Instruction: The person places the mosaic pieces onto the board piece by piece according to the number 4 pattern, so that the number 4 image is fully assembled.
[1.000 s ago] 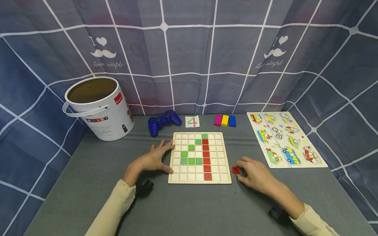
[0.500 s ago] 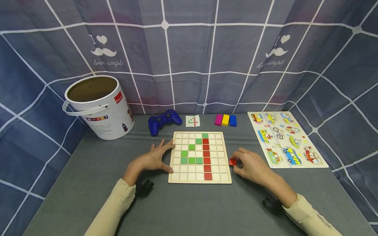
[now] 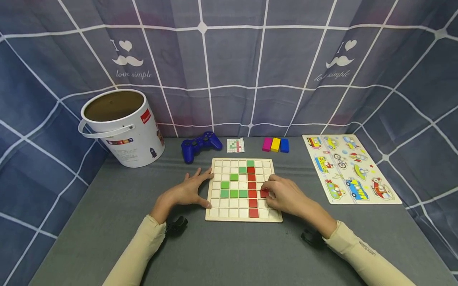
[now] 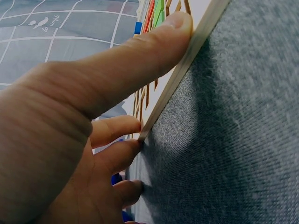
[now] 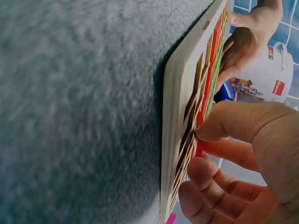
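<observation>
Nearest to you on the grey counter, your two sleeved forearms reach in toward the wooden grid board that lies flat in the middle. Your right hand rests over the board's right side, its grip closed in a pinch: thumb and fingertips hold a small red tile just right of the red column of tiles, low against the board's cells. From the right wrist view the same red tile sits between your thumb and curled fingers at the board's face. Your left hand lies with fingers spread and mostly straight, holding nothing; its thumb and fingertips press against the board's left edge. Green tiles fill cells left of the red column. Beyond the board lie a blue game controller, a small pattern card, and a row of pink, yellow and blue blocks. A vehicle puzzle lies off to the right, a white bucket stands at the far left, and a checked cloth hangs behind.
</observation>
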Available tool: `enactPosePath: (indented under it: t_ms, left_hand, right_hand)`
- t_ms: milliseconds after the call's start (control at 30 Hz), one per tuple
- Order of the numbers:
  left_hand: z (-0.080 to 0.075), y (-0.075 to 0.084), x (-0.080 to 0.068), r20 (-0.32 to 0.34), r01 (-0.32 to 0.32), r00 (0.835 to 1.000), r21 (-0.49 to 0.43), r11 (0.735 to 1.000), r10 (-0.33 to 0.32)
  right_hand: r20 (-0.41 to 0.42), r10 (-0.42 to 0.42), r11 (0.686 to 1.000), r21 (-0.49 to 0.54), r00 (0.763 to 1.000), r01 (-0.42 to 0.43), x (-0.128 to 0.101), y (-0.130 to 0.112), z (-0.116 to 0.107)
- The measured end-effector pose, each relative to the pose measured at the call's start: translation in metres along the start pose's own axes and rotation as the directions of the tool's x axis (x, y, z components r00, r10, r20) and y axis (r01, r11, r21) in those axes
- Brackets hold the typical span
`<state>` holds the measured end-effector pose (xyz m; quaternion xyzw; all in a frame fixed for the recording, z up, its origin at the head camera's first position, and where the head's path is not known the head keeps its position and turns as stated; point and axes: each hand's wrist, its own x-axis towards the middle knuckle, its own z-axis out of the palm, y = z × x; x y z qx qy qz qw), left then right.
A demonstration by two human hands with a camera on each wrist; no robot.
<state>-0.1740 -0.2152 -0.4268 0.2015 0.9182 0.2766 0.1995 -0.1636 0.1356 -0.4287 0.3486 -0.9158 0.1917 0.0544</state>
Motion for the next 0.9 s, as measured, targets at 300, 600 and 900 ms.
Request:
enactPosePath:
  t_ms: [300,600,900]
  left_hand:
    - [-0.001,0.002,0.001,0.012,0.0,1.0,0.01,1.0,0.0]
    - [0.001,0.001,-0.001,0.003,-0.027,1.0,0.003,1.0,0.027]
    - [-0.007,-0.008,-0.028,-0.142,-0.045,0.988,0.078,0.996,0.056]
  right_hand:
    - [0.036,-0.002,1.0,0.014,0.999,0.001,0.003,-0.006,0.001]
    - [-0.001,0.027,1.0,-0.008,1.0,-0.027,-0.006,-0.003,-0.008]
    - [-0.029,0.075,0.993,-0.089,0.997,-0.077,-0.04,0.015,-0.023]
